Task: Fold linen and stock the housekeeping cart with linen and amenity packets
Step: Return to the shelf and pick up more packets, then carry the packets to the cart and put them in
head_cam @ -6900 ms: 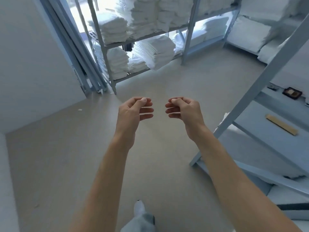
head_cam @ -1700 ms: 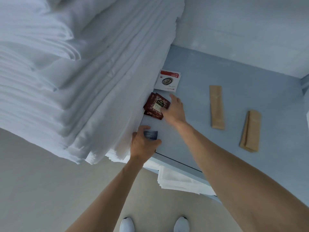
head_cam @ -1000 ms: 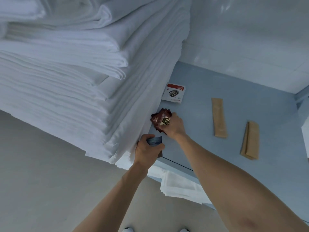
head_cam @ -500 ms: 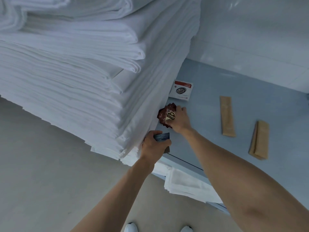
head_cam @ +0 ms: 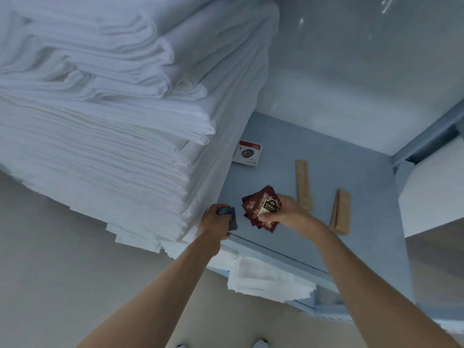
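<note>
My right hand pinches a small fan of dark red tea packets, lifted just above the blue shelf. A dark blue-grey packet sits in the grip of my left hand at the shelf's front edge, beside a tall stack of folded white linen. Farther back on the shelf lies a white packet with a red stripe. Two tan paper sachets lie to the right of my right hand.
A pale wall closes the back of the shelf and a metal upright stands at the right. More folded white linen pokes out from the shelf below. My shoes show on the beige floor.
My right hand has picked the red packets off the shelf and drawn them toward me. My left hand has kept its grip on the dark packet.
</note>
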The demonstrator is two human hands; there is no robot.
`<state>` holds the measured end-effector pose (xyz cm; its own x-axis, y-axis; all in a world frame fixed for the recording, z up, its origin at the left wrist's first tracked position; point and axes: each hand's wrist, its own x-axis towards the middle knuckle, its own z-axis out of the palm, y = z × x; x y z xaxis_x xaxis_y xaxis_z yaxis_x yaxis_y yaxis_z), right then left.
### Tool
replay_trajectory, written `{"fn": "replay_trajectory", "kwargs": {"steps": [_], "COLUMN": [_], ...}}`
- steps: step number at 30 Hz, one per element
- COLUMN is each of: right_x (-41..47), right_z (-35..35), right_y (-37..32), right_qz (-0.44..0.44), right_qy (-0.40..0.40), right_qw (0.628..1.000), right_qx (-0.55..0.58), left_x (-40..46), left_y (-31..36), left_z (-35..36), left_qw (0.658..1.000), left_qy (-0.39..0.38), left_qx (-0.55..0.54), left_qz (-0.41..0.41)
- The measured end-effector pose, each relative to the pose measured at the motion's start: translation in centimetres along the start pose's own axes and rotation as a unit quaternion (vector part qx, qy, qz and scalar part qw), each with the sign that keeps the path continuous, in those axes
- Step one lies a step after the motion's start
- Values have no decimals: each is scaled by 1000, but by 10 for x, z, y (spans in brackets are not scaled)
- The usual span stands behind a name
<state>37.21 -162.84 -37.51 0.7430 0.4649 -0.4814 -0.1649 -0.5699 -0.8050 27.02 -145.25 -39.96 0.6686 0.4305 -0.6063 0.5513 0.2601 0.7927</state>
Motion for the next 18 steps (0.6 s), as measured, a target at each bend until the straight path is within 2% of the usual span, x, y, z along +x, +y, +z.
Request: {"fn": "replay_trajectory", "kwargs": {"steps": [3, 5, 7, 10, 14, 18], "right_x": [-46, -68, -86, -114, -159, -200], "right_z": [-4, 3, 10, 9, -4, -17], "right_y": [-25, -38, -46, -49, -42, -31], "right_qz": [13, 7, -3, 1, -3, -22], "right_qy": [-80, -74, -50, -13, 47, 109], "right_qw": [984, 955, 935, 944, 977, 986], "right_qx": [-158, -286, -350, -329, -210, -122], "left_x": [-11, -23, -39, -67, -99, -139], "left_y": [13, 19, 22, 22, 22, 20], "left_z": [8, 17, 28, 39, 48, 66], "left_qw": [999, 997, 993, 990, 985, 974], "left_qy": [-24, -49, -73, -105, -163, -206], "left_qx": [23, 52, 92, 88, 24, -22], "left_qz": [-8, -2, 22, 14, -50, -92]}}
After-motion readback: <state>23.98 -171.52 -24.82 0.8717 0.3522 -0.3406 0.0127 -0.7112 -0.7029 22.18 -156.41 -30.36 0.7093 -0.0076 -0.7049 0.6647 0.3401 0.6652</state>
